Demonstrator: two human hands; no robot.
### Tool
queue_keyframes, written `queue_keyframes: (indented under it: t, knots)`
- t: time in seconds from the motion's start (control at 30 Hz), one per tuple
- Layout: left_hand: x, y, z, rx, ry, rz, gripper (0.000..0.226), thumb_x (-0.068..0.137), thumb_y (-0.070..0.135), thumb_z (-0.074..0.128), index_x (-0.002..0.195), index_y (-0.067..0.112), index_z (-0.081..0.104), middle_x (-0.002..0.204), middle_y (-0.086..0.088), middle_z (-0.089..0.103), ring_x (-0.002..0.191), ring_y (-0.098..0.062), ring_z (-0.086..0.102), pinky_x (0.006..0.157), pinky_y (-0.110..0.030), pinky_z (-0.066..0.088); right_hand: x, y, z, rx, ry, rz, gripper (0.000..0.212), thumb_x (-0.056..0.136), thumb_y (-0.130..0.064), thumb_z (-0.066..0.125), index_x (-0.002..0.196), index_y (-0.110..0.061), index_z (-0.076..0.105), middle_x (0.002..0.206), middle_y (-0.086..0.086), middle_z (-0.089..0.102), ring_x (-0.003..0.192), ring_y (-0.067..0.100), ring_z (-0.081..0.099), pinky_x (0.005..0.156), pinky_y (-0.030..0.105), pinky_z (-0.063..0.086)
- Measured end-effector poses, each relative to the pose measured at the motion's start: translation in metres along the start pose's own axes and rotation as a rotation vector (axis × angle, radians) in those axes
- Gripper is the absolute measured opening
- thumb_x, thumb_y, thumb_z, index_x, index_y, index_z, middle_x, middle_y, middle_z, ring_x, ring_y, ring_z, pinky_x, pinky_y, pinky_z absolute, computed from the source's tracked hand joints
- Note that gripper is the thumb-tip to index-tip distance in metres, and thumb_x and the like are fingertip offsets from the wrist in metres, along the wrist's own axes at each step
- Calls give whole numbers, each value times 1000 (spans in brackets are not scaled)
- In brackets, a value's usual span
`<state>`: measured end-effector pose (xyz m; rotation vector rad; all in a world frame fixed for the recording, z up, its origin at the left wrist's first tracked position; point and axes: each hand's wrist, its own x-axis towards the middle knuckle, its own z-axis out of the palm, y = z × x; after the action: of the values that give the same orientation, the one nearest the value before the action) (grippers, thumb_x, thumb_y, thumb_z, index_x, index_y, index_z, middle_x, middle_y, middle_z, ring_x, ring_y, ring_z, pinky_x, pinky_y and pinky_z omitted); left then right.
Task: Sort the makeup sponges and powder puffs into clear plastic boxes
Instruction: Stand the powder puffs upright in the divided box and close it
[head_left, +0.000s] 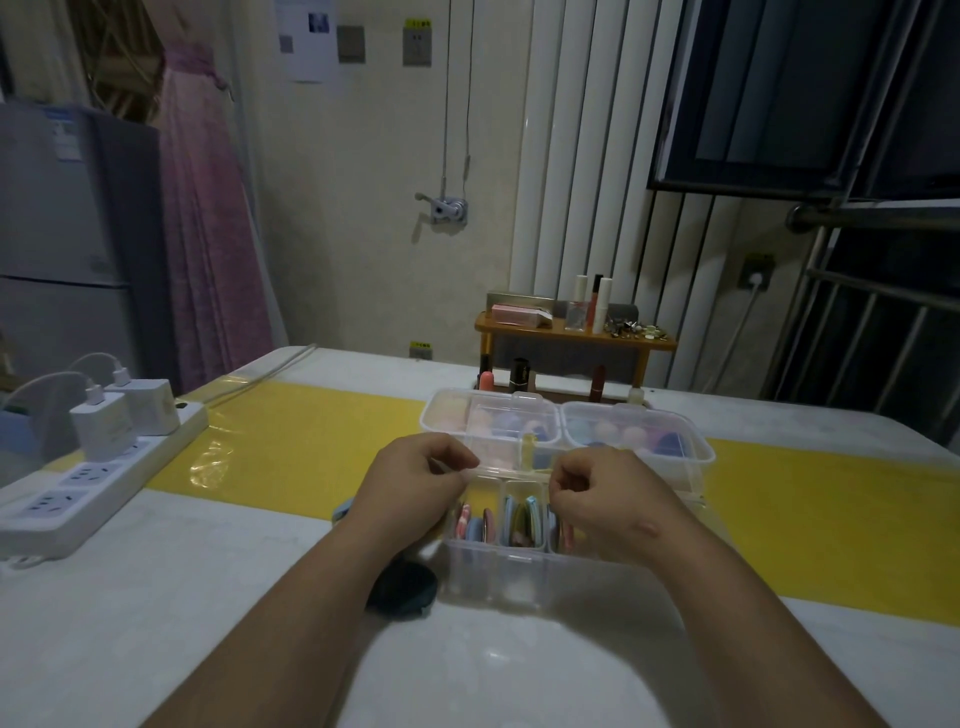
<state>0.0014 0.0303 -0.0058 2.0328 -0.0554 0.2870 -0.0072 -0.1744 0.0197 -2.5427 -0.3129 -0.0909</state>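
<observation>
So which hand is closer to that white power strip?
Left. The left hand is at the left end of the near clear box, toward the power strip; the right hand is at its right end, farther off.

Left hand (418, 480) and right hand (602, 499) both pinch the front edge of the clear lid (501, 465) over the near box (498, 574) (lid looks part-raised, hard to say). Puffs (475, 525) stand on edge in its compartments. A dark puff (402, 590) lies just left of it. Two closed boxes (680, 460) of sponges (605, 430) sit right behind.
</observation>
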Motion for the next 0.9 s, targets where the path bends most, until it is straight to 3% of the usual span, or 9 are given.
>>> queue_keyframes:
  t: [0.23, 0.4, 0.47, 0.53, 0.63, 0.7, 0.77, 0.83, 0.9]
  knots:
    - [-1, 0, -1, -38, 7, -12, 24, 87, 4, 63, 85, 24, 76, 84, 2, 73, 82, -17, 68, 75, -33, 58, 2, 1, 0, -2, 18, -3, 15, 88, -17, 59, 79, -28, 65, 83, -5, 65, 81, 13, 62, 80, 37, 59]
    - [-3, 2, -5, -151, 85, -65, 33, 89, -5, 50, 80, 17, 72, 90, -3, 70, 63, -18, 58, 43, -22, 43, 2, 2, 1, 46, 88, -31, 16, 88, -17, 59, 78, -29, 65, 81, -6, 66, 79, 12, 62, 76, 35, 58]
    - [-2, 4, -7, -139, 126, -54, 36, 90, -10, 44, 82, 14, 70, 95, -6, 67, 64, -15, 59, 39, -13, 41, 2, 2, 2, 61, 106, -51, 20, 89, -16, 59, 77, -31, 63, 82, -7, 65, 79, 11, 61, 71, 28, 55]
    - [0, 0, -8, -92, 172, -47, 42, 88, -11, 39, 83, 17, 70, 98, -4, 67, 68, -16, 59, 39, -13, 43, 1, 0, 4, 57, 120, -71, 21, 90, -17, 59, 76, -33, 61, 81, -8, 64, 77, 10, 60, 67, 24, 51]
    - [5, -7, -10, 103, 217, -41, 41, 82, -5, 42, 87, 23, 70, 98, 3, 68, 78, -20, 62, 55, -29, 54, 1, -1, 5, 51, 139, -99, 21, 91, -17, 59, 77, -33, 61, 80, -9, 63, 74, 8, 58, 63, 21, 46]
    - [6, -9, -10, 290, 192, -17, 36, 81, -1, 47, 87, 27, 68, 99, 5, 67, 85, -18, 59, 62, -29, 47, 0, -1, 5, 52, 146, -111, 21, 91, -17, 59, 78, -34, 60, 78, -10, 62, 72, 7, 57, 61, 19, 42]
    - [7, -9, -10, 412, 101, 25, 30, 80, 2, 54, 80, 29, 66, 102, 7, 65, 89, -16, 55, 64, -27, 41, 0, -1, 5, 50, 151, -122, 21, 92, -18, 58, 78, -34, 59, 78, -10, 62, 71, 7, 56, 60, 17, 40]
    - [10, -13, -9, 555, -36, 92, 23, 76, 7, 60, 76, 27, 71, 107, 12, 66, 97, -14, 57, 79, -31, 47, 1, 0, 5, 54, 151, -125, 21, 92, -18, 58, 78, -34, 59, 79, -9, 62, 71, 7, 56, 60, 17, 39]
    - [10, -17, -6, 694, -143, 122, 21, 74, 17, 62, 84, 28, 77, 108, 16, 68, 98, -12, 61, 85, -34, 51, 0, 0, 5, 61, 149, -128, 21, 92, -18, 58, 79, -35, 60, 78, -9, 62, 71, 7, 56, 61, 18, 40]
